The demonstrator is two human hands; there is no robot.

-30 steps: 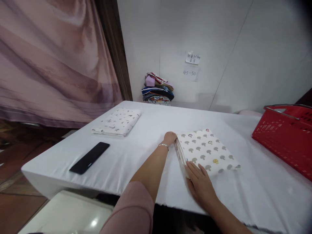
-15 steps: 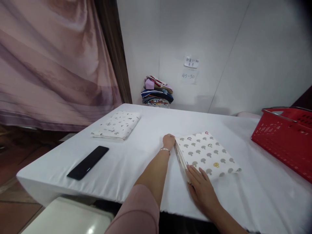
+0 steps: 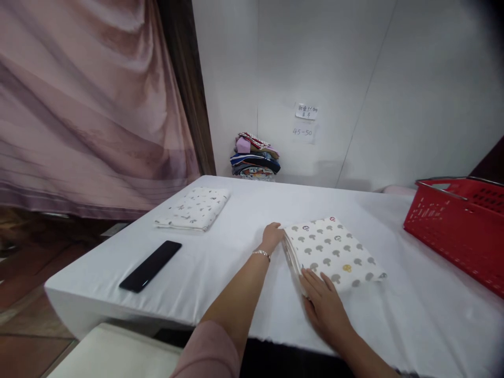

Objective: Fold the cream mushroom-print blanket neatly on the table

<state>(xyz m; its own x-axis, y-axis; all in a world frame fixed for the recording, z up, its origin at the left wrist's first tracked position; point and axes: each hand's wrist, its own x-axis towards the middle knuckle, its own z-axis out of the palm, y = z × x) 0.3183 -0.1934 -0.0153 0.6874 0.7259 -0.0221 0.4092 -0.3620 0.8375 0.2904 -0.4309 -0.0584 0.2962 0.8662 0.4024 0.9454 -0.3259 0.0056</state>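
Note:
A folded white cloth (image 3: 334,249) printed with grey mushrooms, plus a few in red, dark and yellow, lies at an angle on the table. My left hand (image 3: 272,236), with a bracelet on its wrist, is closed at the cloth's far left corner; its fingertips are partly hidden. The layered folded edge shows between my hands. At the near left corner, my right hand (image 3: 325,307) rests with fingers stretched over the top and its thumb side along the edge. Another folded white cloth (image 3: 192,208) with small dark prints lies farther left.
A black phone-like slab (image 3: 151,266) lies at the left on the white-covered table (image 3: 236,210). At the right stands a red plastic basket (image 3: 457,226) with a metal handle. Folded fabrics (image 3: 255,156) are stacked by the wall beyond. A pink curtain (image 3: 90,105) hangs left.
My left hand has shifted slightly left off the cloth's corner edge, its fingers still at it. The right hand stays put on the cloth. The camera view has tilted a little upward.

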